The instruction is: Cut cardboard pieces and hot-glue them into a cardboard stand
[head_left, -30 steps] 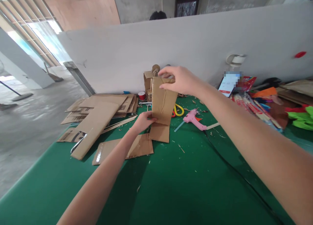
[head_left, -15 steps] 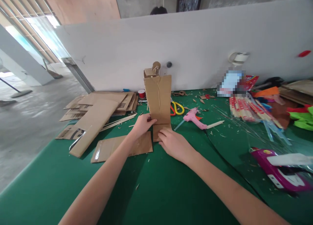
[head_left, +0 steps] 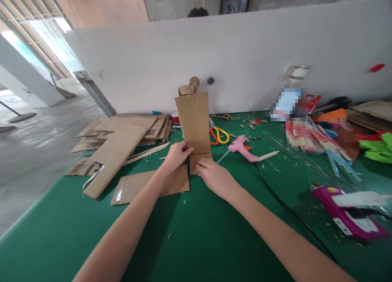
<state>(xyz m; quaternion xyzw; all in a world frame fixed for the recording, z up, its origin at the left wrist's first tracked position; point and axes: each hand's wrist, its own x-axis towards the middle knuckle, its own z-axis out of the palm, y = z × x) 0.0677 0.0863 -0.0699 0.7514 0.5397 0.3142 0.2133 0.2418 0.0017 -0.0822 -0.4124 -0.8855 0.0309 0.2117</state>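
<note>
A folded cardboard strip (head_left: 194, 118) stands upright at the middle of the green table, its lower flap lying toward me. A line of dried glue runs down its face. My left hand (head_left: 176, 156) pinches its left edge near the fold. The closed fingers of my right hand (head_left: 216, 176) press on the lower flap. Behind the strip shows the top of a cardboard piece with a round disc (head_left: 194, 83). A flat cardboard rectangle (head_left: 137, 186) lies under my left forearm.
Stacked cardboard (head_left: 122, 130) and thin sticks (head_left: 148, 153) lie at left. Scissors (head_left: 223, 135), a pink glue gun (head_left: 241, 148) with its cord, packaged sticks (head_left: 301, 139) and a purple device (head_left: 346, 212) are at right. A white partition (head_left: 147, 65) stands behind.
The upright strip has shifted slightly left, its top leaning further left. Both hands stay on it. The whole view has moved a little.
</note>
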